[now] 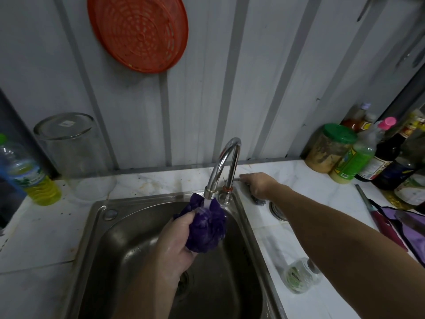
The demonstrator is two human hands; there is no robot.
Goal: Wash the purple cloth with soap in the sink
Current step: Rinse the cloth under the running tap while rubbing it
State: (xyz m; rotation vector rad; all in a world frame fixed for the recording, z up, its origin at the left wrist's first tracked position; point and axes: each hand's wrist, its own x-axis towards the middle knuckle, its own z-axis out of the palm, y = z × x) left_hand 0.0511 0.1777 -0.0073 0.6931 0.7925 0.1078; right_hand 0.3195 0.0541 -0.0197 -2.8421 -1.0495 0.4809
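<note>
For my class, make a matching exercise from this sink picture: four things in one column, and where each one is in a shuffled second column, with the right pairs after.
Things:
1. purple cloth
2. orange strainer
3. upturned glass jar
4. green-lidded jar

Places:
A. hanging on the wall above the sink
B. on the counter to the left of the tap
C. bunched in the left hand under the running tap
D. among the bottles at the right end of the counter

Pairs: 1-C, 2-A, 3-B, 4-D
</note>
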